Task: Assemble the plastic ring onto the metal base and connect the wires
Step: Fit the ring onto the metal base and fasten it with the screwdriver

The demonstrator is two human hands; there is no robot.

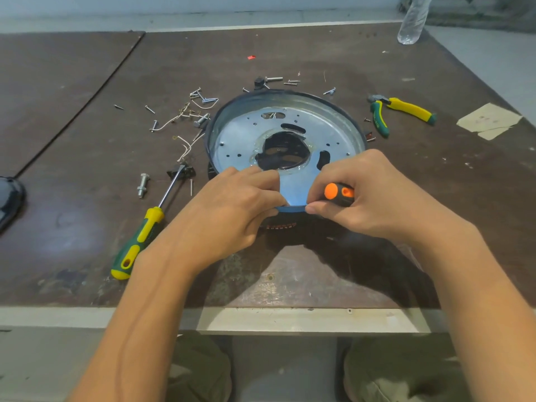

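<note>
A round silvery metal base [327, 123] with a large centre hole lies on the brown table, tilted up toward me. A dark plastic ring [352, 117] runs around its rim. My left hand [232, 210] pinches the near rim of the base. My right hand [368, 195] holds a black tool with an orange end [338, 192] in its palm, and its fingertips pinch the same near rim. Loose pale wires [185, 147] lie on the table left of the base. What lies under the base is mostly hidden.
A yellow-green screwdriver [145, 233] lies to the left, yellow-green pliers [400, 111] to the right. Screws and bolts [200, 97] are scattered behind and left of the base. A plastic bottle [413, 20] stands far right, paper scraps [490, 120] at right, a dark cover [10, 198] at the left edge.
</note>
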